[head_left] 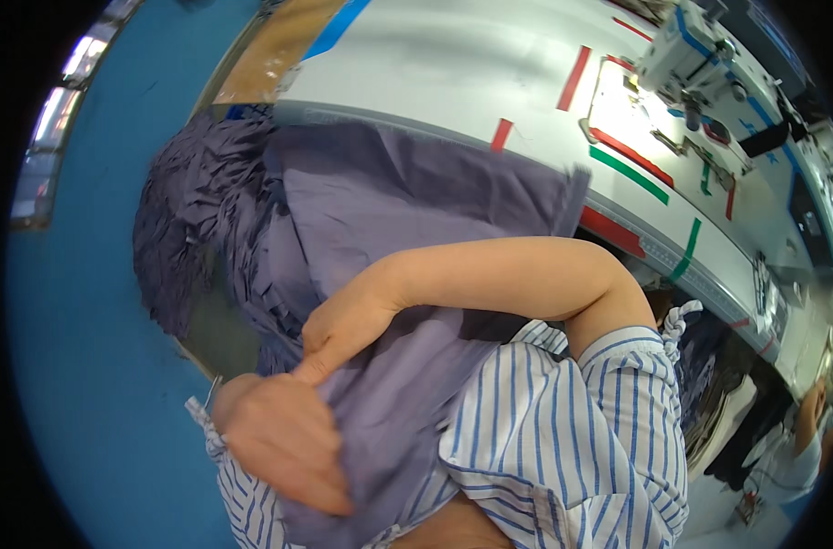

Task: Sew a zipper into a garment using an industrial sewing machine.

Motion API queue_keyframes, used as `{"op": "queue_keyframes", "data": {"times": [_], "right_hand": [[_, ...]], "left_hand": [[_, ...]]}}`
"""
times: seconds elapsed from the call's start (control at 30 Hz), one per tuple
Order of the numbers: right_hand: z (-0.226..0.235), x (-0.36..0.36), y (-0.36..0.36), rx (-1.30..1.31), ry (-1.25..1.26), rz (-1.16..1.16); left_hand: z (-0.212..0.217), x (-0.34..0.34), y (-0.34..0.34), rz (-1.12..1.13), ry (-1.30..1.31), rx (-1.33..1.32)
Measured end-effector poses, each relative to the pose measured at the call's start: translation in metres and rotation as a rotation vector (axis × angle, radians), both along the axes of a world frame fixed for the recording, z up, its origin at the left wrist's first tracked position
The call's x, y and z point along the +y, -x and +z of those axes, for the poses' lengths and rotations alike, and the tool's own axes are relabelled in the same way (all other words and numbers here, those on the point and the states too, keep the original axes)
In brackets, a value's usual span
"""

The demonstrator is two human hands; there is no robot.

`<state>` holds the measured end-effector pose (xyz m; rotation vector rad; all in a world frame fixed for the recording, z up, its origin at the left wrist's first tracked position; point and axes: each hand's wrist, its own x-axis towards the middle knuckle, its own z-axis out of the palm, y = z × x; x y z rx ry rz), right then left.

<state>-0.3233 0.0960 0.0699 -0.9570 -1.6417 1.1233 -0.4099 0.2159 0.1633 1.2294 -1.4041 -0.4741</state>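
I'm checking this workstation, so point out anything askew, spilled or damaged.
No spill or damage stands out. The untidiest spot is the rumpled purple heap at left, bunched in folds beside the flatter purple panel, though that may be normal. The left hand is blurred, so cloth there can't be judged.

The left hand [284, 444] is showing blurred, its grip on the purple cloth [389, 384] staying unclear. The right hand [348, 320] is hiding most of its own fingers. The picture's right rim is cutting off a co-worker [787, 467].
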Motion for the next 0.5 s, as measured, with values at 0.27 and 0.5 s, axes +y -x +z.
{"op": "queue_keyframes", "data": {"times": [0.27, 0.5], "right_hand": [[0.039, -0.073, -0.078, -0.572, -0.183, -0.690], [-0.006, -0.166, 0.008, -0.845, 0.192, -0.493]], "left_hand": [[0.149, 0.124, 0.064, 0.147, -0.374, -0.344], [0.172, 0.134, 0.059, 0.395, -0.677, -0.538]]}}
